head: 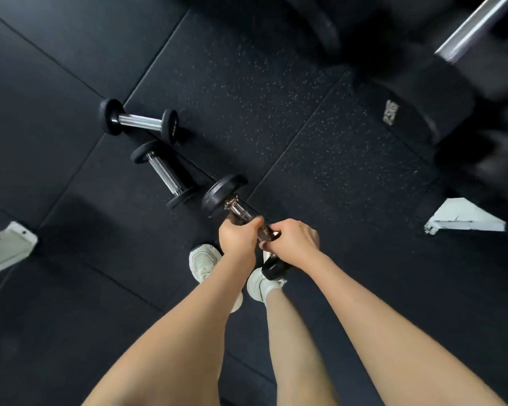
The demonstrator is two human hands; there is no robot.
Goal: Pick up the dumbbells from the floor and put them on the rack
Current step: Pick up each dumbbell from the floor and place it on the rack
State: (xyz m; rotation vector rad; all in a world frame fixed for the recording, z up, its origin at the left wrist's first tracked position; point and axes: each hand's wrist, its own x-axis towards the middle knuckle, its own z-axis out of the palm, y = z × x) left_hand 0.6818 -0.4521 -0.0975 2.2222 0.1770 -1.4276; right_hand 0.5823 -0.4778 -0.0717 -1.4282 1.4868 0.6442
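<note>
Both hands grip the chrome handle of one black dumbbell (226,194), held above the floor in front of my feet. My left hand (238,237) wraps the handle nearer the far head; my right hand (295,241) wraps it nearer the near head, which shows below my wrist. Two more black dumbbells lie on the floor to the left: a farther one (140,121) and a nearer one (166,173). The rack (464,213) shows as a white foot at the right edge, with large blurred dumbbells (417,112) above it.
Black speckled rubber tiles (261,98) cover the floor. A white base of other equipment (8,249) sticks in at the left edge. My white shoes (204,262) stand just under the held dumbbell. A chrome bar (475,24) crosses the top right corner.
</note>
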